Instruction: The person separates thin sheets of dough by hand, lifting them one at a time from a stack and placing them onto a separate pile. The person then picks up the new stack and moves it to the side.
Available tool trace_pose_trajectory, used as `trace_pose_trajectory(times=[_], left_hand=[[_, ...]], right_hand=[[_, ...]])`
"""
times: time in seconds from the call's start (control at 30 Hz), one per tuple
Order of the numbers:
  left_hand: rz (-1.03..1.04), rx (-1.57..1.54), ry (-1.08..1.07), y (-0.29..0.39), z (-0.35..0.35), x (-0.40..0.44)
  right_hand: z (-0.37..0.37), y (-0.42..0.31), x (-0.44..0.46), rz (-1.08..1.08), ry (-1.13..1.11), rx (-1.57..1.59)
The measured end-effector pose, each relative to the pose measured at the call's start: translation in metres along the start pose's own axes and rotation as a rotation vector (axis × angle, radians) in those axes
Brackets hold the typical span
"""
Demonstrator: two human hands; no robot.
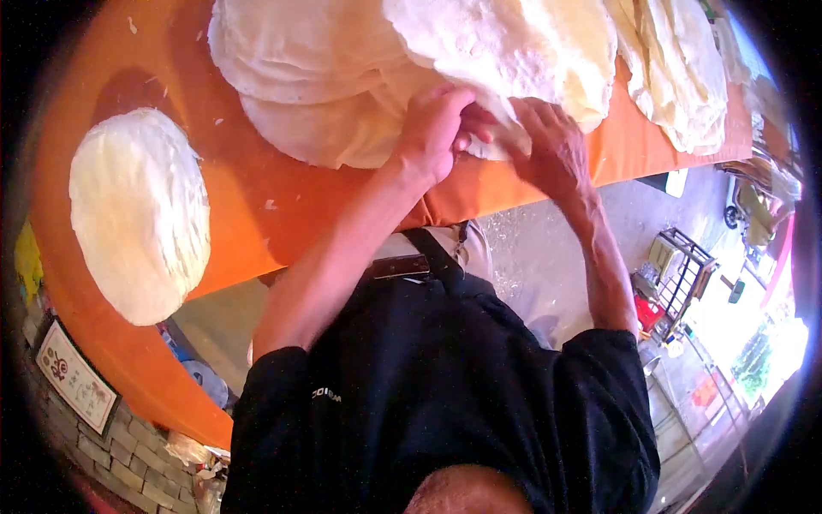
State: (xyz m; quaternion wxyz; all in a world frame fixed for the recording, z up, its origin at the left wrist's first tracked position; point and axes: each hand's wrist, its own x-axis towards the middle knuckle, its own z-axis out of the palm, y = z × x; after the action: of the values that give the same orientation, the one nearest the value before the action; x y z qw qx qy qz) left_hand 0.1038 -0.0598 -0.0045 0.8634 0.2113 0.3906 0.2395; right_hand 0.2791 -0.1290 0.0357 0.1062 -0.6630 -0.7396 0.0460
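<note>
A large pile of thin, pale flatbreads [317,86] lies on the orange-covered table in front of me. The top flatbread [505,51] has its near edge lifted and creased between my hands. My left hand [441,133] is closed with curled fingers at that edge, over the front of the pile. Just to its right, my right hand [552,150] pinches a folded corner of the same sheet, thumb underneath and fingers bent. Part of the grip is hidden by the fingers and the bread.
A smaller flatbread stack [141,214] rests on the orange cloth [231,197] at the left. More folded sheets [672,77] lie at the right end. Below the table edge are a metal rack [676,274], a framed sign [77,375] and a brick surface [128,463].
</note>
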Motion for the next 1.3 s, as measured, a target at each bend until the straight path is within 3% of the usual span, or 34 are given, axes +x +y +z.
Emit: trace_pose_trajectory(times=[0.07, 0.1, 0.2, 0.3, 0.37, 0.47, 0.53, 0.63, 0.7, 0.77, 0.93, 1.0, 1.17, 1.27, 1.3], left_hand=[[0.031, 0.038, -0.028, 0.01, 0.005, -0.001], [0.047, 0.11, -0.007, 0.015, 0.004, -0.006], [0.085, 0.132, 0.147, 0.026, -0.013, -0.022], [0.162, 0.233, 0.265, 0.023, -0.068, -0.033], [0.234, 0.213, 0.386, 0.031, -0.094, -0.037], [0.331, 0.12, 0.497, 0.046, -0.124, -0.037], [0.371, 0.108, 0.453, 0.057, -0.139, -0.033], [0.314, -0.072, 0.451, 0.065, -0.144, -0.026], [0.269, -0.092, 0.46, 0.07, -0.141, -0.025], [0.306, -0.091, 0.454, 0.073, -0.134, -0.023], [0.401, -0.198, 0.527, 0.078, -0.118, -0.014], [0.456, -0.305, 0.395, 0.079, -0.122, -0.01], [0.384, -0.463, 0.267, 0.073, -0.139, 0.0], [0.41, -0.507, 0.258, 0.077, -0.14, 0.01], [0.396, -0.536, 0.265, 0.076, -0.146, 0.017]], right_hand=[[0.012, 0.034, 0.011, 0.048, -0.174, -0.085], [-0.003, 0.042, 0.02, -0.083, -0.336, -0.619], [-0.135, 0.099, 0.083, -0.095, -0.01, -0.528], [-0.206, 0.071, 0.108, -0.048, 0.284, -0.471], [-0.191, 0.043, 0.115, -0.028, 0.362, -0.305], [-0.11, 0.021, 0.13, -0.113, 0.288, 0.063], [-0.044, 0.008, 0.144, -0.144, 0.091, 0.195], [0.002, -0.018, 0.167, -0.16, -0.374, -0.184], [0.025, 0.0, 0.173, -0.194, -0.373, -0.447], [0.007, 0.011, 0.17, -0.3, -0.043, -0.107], [0.042, -0.01, 0.192, -0.38, 0.101, -0.253], [0.041, -0.074, 0.187, -0.248, 0.02, -0.011], [0.063, -0.069, 0.179, -0.173, -0.074, 0.036], [0.058, -0.087, 0.196, -0.266, 0.031, 0.182], [0.051, -0.098, 0.196, -0.275, -0.045, 0.204]])
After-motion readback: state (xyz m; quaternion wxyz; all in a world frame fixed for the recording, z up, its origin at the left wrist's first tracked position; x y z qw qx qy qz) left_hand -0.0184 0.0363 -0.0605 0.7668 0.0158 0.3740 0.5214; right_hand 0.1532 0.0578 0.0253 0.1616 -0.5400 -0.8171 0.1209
